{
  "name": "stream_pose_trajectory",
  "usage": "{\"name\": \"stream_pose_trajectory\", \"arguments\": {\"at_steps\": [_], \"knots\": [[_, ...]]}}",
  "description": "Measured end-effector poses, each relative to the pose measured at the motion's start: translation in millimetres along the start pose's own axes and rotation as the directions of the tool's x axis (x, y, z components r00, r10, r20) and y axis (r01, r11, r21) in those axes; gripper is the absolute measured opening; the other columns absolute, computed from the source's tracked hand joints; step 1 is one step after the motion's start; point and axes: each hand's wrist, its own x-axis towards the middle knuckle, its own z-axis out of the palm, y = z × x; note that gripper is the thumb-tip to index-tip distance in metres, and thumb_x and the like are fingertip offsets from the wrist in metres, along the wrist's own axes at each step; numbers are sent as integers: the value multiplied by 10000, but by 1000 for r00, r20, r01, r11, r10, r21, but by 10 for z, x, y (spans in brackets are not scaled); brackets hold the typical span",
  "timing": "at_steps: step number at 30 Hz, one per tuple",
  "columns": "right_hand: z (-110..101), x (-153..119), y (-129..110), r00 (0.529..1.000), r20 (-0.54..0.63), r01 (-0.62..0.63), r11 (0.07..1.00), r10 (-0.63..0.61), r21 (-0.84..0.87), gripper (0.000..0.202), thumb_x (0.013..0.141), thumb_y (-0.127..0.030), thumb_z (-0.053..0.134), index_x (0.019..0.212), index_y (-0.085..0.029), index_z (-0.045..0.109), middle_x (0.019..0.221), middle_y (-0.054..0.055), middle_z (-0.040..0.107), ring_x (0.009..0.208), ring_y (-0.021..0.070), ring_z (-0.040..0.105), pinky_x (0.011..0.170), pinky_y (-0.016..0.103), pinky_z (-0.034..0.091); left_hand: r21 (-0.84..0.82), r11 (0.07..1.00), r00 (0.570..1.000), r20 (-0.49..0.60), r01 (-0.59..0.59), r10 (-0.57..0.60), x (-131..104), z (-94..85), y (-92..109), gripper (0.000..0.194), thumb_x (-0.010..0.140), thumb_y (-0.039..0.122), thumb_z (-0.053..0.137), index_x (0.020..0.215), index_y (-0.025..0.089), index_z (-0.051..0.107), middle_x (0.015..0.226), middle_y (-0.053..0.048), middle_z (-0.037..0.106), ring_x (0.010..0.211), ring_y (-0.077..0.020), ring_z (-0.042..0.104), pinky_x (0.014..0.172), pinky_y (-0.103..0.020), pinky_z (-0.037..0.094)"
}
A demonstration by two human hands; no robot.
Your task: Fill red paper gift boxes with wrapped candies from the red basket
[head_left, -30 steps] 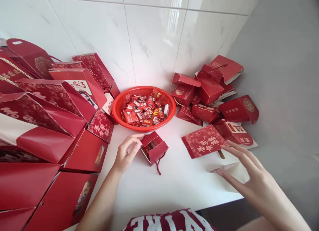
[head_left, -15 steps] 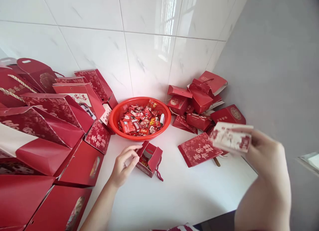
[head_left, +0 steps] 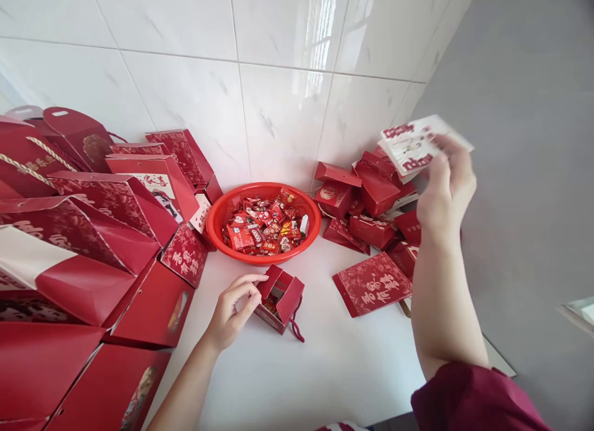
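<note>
My left hand (head_left: pixel 234 310) is at the left side of a small red gift box (head_left: pixel 281 301), its fingertips curled onto the raised flap. That box stands on the table with its top flaps partly up, a dark red cord hanging at its right side and something packed inside. Raised at the upper right, my right hand (head_left: pixel 448 183) grips a white gift box (head_left: pixel 413 143) with red print, which looks flat and tilted. Below it lies a flat red box (head_left: pixel 371 283) with pale lettering.
A red plastic basket (head_left: pixel 216 242) full of wrapped sweets (head_left: pixel 264 223) stands against the tiled wall. Several red gift boxes and bags (head_left: pixel 116 214) crowd the left side. Another heap of red boxes (head_left: pixel 375 195) lies at the back right, beside a grey wall (head_left: pixel 524 171).
My right hand has risen and moved away toward the back, carrying the white gift box above the right heap. My left hand stays at the small red box.
</note>
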Motion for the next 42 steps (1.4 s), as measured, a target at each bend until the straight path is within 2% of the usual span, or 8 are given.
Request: {"name": "stream_pose_trajectory", "arguments": {"at_steps": [4, 9, 13, 16, 22, 29, 36, 42], "knots": [[197, 693, 282, 938, -255, 196, 966, -236, -170, 478, 1047, -403, 284, 1476, -194, 302, 1504, 125, 399, 1399, 246, 376, 1122, 419, 343, 5, 1000, 1000, 16, -7, 7, 1, 1, -13, 259, 965, 331, 482, 771, 199, 592, 1201, -79, 640, 1221, -235, 535, 1002, -356, 411], [453, 1063, 714, 906, 240, -218, 872, 348, -439, 687, 906, -374, 611, 1453, -43, 357, 1246, 310, 562, 1188, 407, 538, 947, 598, 395, 30, 999, 1000, 15, -14, 14, 5, -4, 6, 244, 966, 323, 478, 782, 201, 581, 1257, -79, 627, 1240, -236, 523, 1016, -367, 410], [511, 232, 487, 974, 215, 5, 933, 77, -361, 445, 924, -268, 554, 1347, -147, 491, 1269, 194, 597, 1186, 354, 555, 979, 592, 397, 54, 998, 1000, 6, -17, 16, 7, 4, 44, 232, 965, 308, 482, 773, 201, 559, 1252, -77, 638, 1244, -233, 523, 1026, -371, 405], [445, -743, 109, 874, 434, 223, 974, -217, 36, 228, 952, -249, 523, 1165, -208, 597, 1153, 93, 668, 1086, 250, 615, 949, 439, 468, 45, 999, 1000, 0, -19, 19, 16, 30, 52, 246, 969, 308, 474, 759, 200, 543, 1224, -82, 653, 1224, -233, 543, 1020, -374, 410], [289, -2062, -385, 804, 540, 51, 934, -248, 354, 203, 946, -245, 545, 1145, -210, 564, 955, 74, 670, 891, 215, 637, 790, 376, 510, 71, 996, 998, -30, -46, 48, 27, 92, 9, 241, 975, 305, 463, 772, 200, 542, 1160, -80, 674, 1166, -229, 575, 981, -365, 423], [446, -2347, -542, 589, 708, 35, 888, -389, 459, 632, 914, -488, 584, 1431, -200, 361, 1355, 128, 572, 1324, 282, 462, 1172, 571, 242, 177, 982, 995, -57, -70, 81, 38, 157, -28, 147, 968, 298, 485, 983, 217, 607, 1115, -60, 664, 1088, -204, 582, 931, -335, 449], [499, -2436, -568, 727, 670, -267, 840, -146, 473, 528, 981, -511, 413, 1429, -234, 385, 1468, 139, 453, 1379, 287, 408, 1129, 514, 361, 136, 980, 985, -76, -144, 155, 6, 185, -29, 334, 980, 459, 374, 929, 196, 574, 1196, -121, 597, 1131, -260, 550, 973, -417, 439], [439, -2200, -384, 683, 718, -492, 644, -131, 585, 535, 1008, -526, 330, 1453, -230, 322, 1092, 106, 701, 1216, 266, 582, 1036, 498, 439, 12, 989, 983, -103, -150, 150, -9, 258, -98, 496, 970, 499, 389, 1344, 177, 439, 1384, -165, 475, 1303, -287, 458, 1074, -458, 393]]}}
